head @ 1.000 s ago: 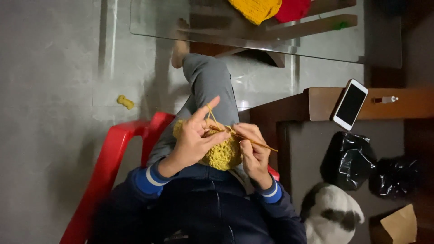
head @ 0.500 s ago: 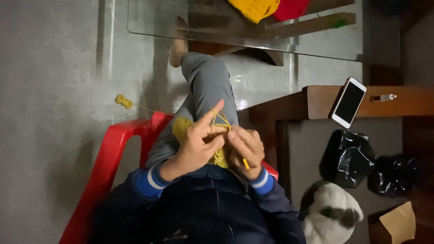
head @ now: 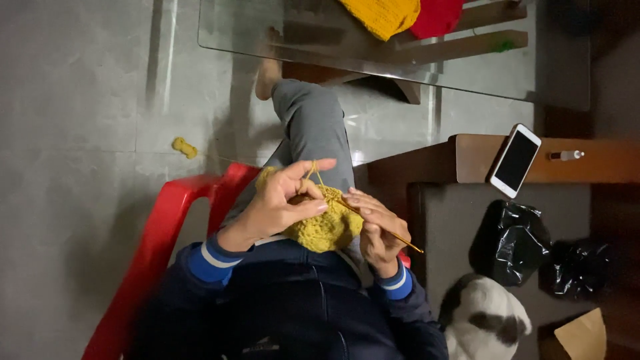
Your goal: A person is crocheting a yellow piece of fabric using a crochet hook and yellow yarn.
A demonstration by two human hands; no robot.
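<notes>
**A:** Head view, only one we have. Left hand (head: 277, 207) pinches the near edge of the yellow crochet piece (head: 327, 223) between thumb and middle finger. Index finger sticks out straight with the yellow yarn strand (head: 312, 170) looped over it.

**B:** Right hand?

**A:** Right hand (head: 377, 230) has its fingers curled closed around a crochet hook (head: 373, 223). Hook's long axis runs from lower right, where the tail pokes out past the palm, up and left into the crochet piece. Tip sits at the piece's right edge, probably in a stitch, too small to tell for sure.

**B:** Where's the piece relative to the fingers?

**A:** Between both hands, over the lap, touching both. Left hand covers more of it; the right reaches it only through the hook. Strand rises from the piece to the left index finger.

**B:** Counts?

**A:** One hook, one piece in hand, one small yellow yarn ball (head: 185, 147) on the floor, well apart to the left. One red plastic chair (head: 153, 247). One glass table (head: 267, 33) with one yellow and one red knit item on it. One smartphone (head: 515, 160) on the wooden ledge (head: 600, 160), two black bags (head: 510, 243) below it, one cat (head: 483, 320) near the right elbow.
</notes>
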